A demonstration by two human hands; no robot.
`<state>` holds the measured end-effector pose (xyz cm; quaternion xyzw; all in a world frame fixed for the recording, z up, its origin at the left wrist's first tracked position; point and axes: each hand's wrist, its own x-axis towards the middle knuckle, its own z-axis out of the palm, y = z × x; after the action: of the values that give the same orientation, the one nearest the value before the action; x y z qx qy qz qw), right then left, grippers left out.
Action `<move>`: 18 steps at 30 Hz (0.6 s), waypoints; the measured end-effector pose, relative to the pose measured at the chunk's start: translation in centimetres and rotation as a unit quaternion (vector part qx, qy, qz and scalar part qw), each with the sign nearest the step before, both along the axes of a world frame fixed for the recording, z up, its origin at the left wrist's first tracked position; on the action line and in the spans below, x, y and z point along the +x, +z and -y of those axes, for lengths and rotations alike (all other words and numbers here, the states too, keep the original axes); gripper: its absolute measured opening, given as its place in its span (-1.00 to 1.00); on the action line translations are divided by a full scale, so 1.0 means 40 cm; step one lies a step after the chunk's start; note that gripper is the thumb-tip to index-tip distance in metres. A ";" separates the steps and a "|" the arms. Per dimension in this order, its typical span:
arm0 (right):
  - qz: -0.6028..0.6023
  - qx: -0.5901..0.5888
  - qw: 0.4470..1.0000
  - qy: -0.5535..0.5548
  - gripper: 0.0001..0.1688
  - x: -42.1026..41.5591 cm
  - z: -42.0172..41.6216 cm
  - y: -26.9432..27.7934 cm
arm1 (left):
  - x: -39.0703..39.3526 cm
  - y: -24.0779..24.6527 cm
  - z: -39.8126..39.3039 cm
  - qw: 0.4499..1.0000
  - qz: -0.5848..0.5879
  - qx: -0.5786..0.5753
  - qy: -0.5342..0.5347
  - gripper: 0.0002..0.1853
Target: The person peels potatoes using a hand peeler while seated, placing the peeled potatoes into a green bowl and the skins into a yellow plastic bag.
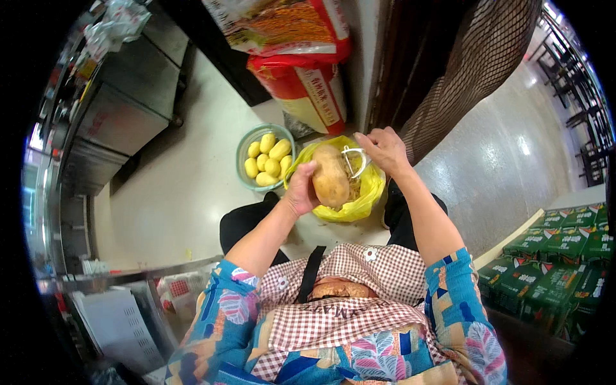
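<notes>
My left hand [303, 189] grips a large unpeeled potato [330, 177] from its left side. In my right hand [385, 150] is a white Y-shaped peeler [356, 162], its head just beside the potato's upper right; whether the blade touches the skin I cannot tell. Both hands are over a yellow plastic bag [370, 192], which stands open on the floor with brown peelings [354, 188] inside. Left of the bag, a round green-grey basin [242, 176] holds several peeled yellow potatoes [272, 167].
Red printed sacks [308, 91] are stacked beyond the bag. A dark mesh curtain [462, 82] hangs at right. Steel cabinets [127, 108] line the left. Green cartons [544, 274] are stacked at lower right. My knees flank the bag above the tiled floor [178, 192].
</notes>
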<state>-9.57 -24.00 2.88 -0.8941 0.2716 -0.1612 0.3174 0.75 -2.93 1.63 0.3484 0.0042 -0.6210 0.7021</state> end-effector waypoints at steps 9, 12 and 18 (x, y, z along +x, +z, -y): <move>0.047 -0.033 0.967 0.248 -0.51 0.035 -0.143 -0.005 | -0.097 -0.031 -0.100 0.990 -0.067 0.050 0.115 -0.48; 0.064 -0.055 0.975 0.206 -0.59 0.041 -0.151 -0.033 | -0.079 -0.040 -0.093 0.990 -0.056 0.075 0.108 -0.47; 0.165 -0.156 0.943 0.242 -0.71 0.066 -0.173 -0.036 | -0.063 -0.068 -0.085 0.989 -0.044 0.083 0.113 -0.48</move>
<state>-6.92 -17.06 1.43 -0.9321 -0.0378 -0.2648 0.2441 -1.79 0.48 -1.08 0.3754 0.1260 -0.5498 0.7354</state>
